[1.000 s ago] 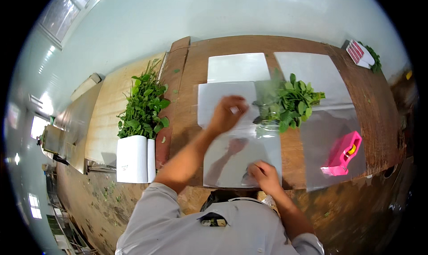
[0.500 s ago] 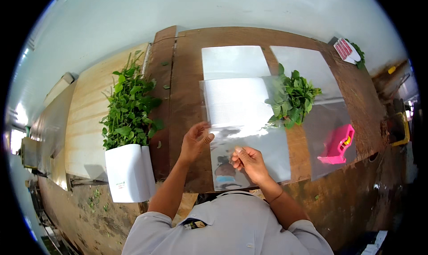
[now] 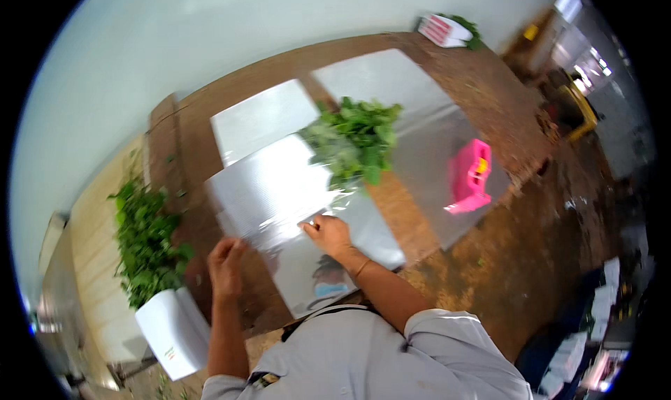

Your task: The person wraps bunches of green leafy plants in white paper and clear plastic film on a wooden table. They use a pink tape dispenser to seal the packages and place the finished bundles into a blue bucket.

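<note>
A bunch of leafy greens (image 3: pixel 360 138) lies partly on a ribbed white wrapping sheet (image 3: pixel 269 183), whose near edge is lined with shiny clear plastic film (image 3: pixel 283 236). At the near left corner of this film, my left hand (image 3: pixel 227 257) is closed in a pinch on it, a little blurred by motion. My right hand (image 3: pixel 330 236) is also closed, thumb against fingers, pinching the film's near edge just below the sheet. Beneath lies a glossy pale grey panel (image 3: pixel 370 225) that mirrors part of me.
A pink tape dispenser (image 3: pixel 472 176) stands to the right on another grey panel (image 3: pixel 426 134). On the left, tall greens (image 3: pixel 147 239) rise from a white wrapper (image 3: pixel 175 333). Another wrapped bunch (image 3: pixel 447 31) sits at the far edge of the brown wooden table (image 3: pixel 489 85).
My view has turned to the right, so the table appears shifted left and tilted. My right hand has moved up to the film's near edge; the left hand's fingers have drawn together.
</note>
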A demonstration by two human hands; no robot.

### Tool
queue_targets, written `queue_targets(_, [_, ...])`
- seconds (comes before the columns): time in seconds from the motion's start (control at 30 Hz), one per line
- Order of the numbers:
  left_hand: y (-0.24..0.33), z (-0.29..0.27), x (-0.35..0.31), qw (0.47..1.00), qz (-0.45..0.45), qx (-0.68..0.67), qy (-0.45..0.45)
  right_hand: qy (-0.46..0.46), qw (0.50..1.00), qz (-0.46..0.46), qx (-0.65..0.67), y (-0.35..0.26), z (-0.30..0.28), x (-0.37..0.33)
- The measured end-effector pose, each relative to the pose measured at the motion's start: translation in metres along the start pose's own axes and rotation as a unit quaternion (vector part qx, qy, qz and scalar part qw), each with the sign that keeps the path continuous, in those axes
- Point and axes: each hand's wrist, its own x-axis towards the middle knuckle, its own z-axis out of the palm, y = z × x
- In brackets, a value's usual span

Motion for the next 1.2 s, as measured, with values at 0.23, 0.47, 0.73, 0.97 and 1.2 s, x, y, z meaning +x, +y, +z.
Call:
queue_targets(0.23, [0.003, -0.018, -0.005, 0.972, 0.119, 0.087, 0.185, 0.475, 0.854, 0.141, 0.16, 0.158, -0.261, -0.038])
queue_targets(0.47, [0.026, 0.268, -0.025, 0.966, 0.126, 0.106, -0.2, 0.267, 0.9, 0.27, 0.214, 0.239, -0.352, -0.044])
queue_targets(0.73, [-0.076, 0.508, -0.044, 0.872, -0.228, 0.053, -0.43, 0.183, 0.872, 0.341, 0.299, 0.192, -0.267, -0.221])
queue_targets(0.97, [-0.097, 0.526, -0.041, 0.817, 0.111, 0.393, -0.407, 0.099, 0.867, 0.318, 0.371, 0.218, -0.24, -0.26])
queue_targets(1.2, [-0.013, 0.346, 0.031, 0.844, 0.354, 0.218, -0.34, -0.123, 0.921, 0.213, 0.303, 0.155, -0.227, -0.17])
